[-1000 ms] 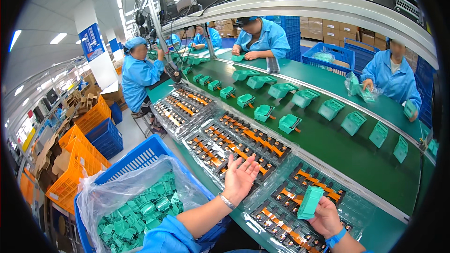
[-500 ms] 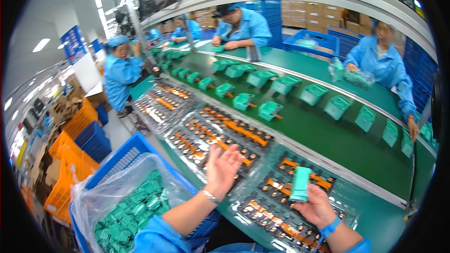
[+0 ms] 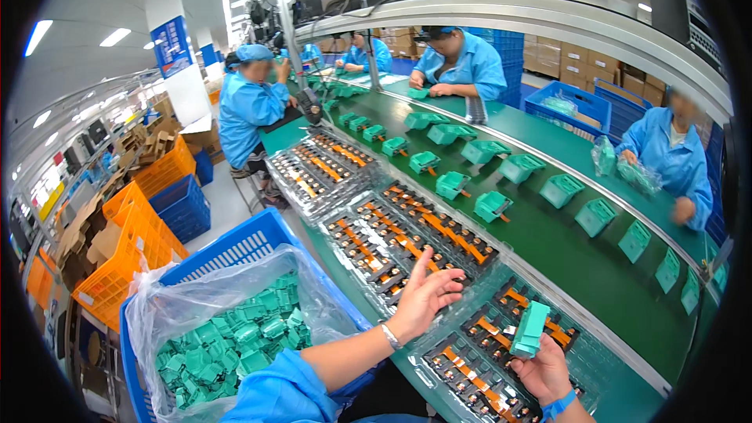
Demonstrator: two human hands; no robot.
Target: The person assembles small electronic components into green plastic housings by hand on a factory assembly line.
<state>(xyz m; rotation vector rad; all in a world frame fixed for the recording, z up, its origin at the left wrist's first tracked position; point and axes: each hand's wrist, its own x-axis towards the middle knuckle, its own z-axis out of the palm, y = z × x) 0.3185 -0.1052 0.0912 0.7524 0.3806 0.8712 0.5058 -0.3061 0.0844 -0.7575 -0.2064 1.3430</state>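
Note:
Between the thumb and fingers of my right hand point(image 3: 546, 370) is a green plastic housing point(image 3: 530, 330), held upright and slightly tilted over the nearest clear tray. My left hand point(image 3: 425, 298) holds nothing; its fingers are spread above the near end of the middle tray. That clear plastic tray point(image 3: 407, 244) carries rows of small black parts with orange flat cables. The nearest tray point(image 3: 603, 352) bears the same kind of parts, some hidden behind my right hand.
A blue crate point(image 3: 235, 252) lined with a clear bag holds many green housings point(image 3: 235, 337) at my left. More housings point(image 3: 492, 205) stand in rows on the green conveyor belt point(image 3: 540, 251). Co-workers in blue sit across the belt and at far left. Orange crates point(image 3: 129, 266) stand behind.
The view has swung left, so the scene sits further right. My left hand has turned, its fingers now pointing more to the right. My right hand keeps its grip on the green housing.

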